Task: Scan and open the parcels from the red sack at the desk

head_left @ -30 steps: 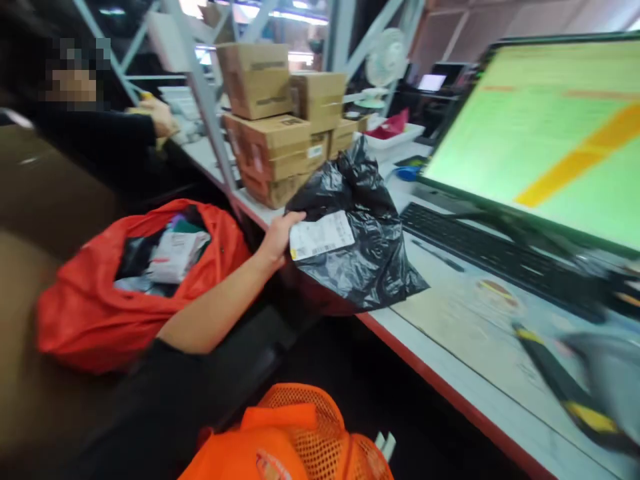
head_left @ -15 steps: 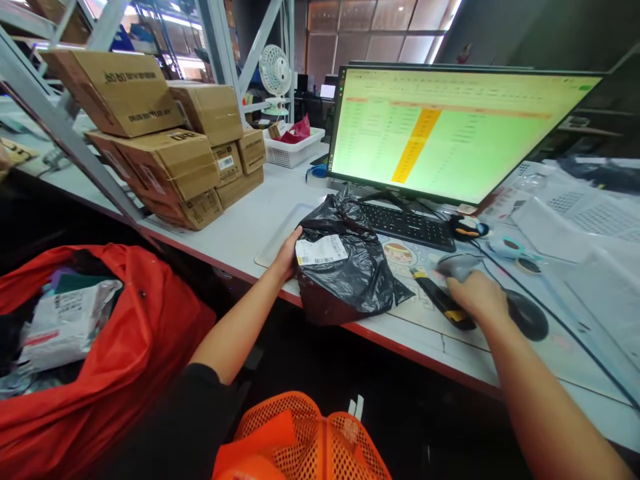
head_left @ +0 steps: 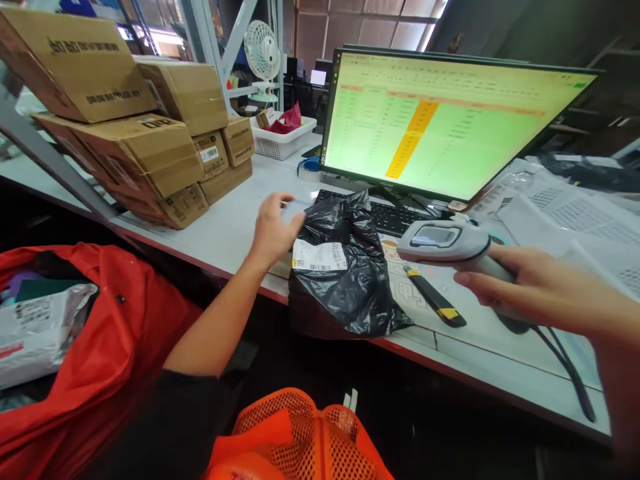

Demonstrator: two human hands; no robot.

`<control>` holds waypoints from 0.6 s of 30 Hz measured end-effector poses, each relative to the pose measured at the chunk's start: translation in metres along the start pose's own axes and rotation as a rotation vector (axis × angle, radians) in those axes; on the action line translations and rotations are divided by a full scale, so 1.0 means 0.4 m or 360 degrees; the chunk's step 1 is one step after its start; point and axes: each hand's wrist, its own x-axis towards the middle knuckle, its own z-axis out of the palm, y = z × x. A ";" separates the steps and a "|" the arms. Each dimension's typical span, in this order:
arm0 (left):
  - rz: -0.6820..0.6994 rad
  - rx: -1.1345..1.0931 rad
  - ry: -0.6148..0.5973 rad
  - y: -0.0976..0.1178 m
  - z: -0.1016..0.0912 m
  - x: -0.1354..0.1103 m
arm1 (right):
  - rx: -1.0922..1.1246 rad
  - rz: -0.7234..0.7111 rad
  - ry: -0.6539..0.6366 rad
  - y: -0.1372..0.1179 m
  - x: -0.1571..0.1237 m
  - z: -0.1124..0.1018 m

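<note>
A black plastic mailer bag [head_left: 345, 287] lies over the front edge of the desk, its white shipping label [head_left: 320, 256] facing up. Just off the bag's left side, my left hand [head_left: 274, 230] is raised with thumb and fingers apart, holding nothing that I can see. My right hand [head_left: 530, 280] is wrapped round the handle of a grey barcode scanner [head_left: 445, 241], lifted above the desk with its head pointing left toward the bag. Beneath the scanner lies a black and yellow box cutter [head_left: 435, 297].
A monitor [head_left: 450, 127] and keyboard [head_left: 395, 217] stand behind the bag. Stacked cardboard boxes [head_left: 145, 157] and a white basket [head_left: 285, 143] are to the left. An open red sack [head_left: 135, 320] of parcels sits below left. White perforated baskets [head_left: 575, 207] are on the right.
My right hand has picked the scanner up off the desk and turned it leftward. My left hand has let go of the bag's edge and moved up and left. The view has shifted slightly.
</note>
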 end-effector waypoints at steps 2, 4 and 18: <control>0.0350 0.0303 -0.0280 0.059 0.025 -0.028 | -0.0072 -0.0143 0.0046 -0.023 0.015 0.005; 0.0545 0.0649 -0.0557 0.094 0.072 -0.070 | -0.0089 -0.0233 0.0087 -0.046 0.029 0.009; 0.0345 0.0525 -0.0825 0.012 0.163 -0.157 | -0.0161 -0.0323 -0.0299 -0.103 0.047 0.006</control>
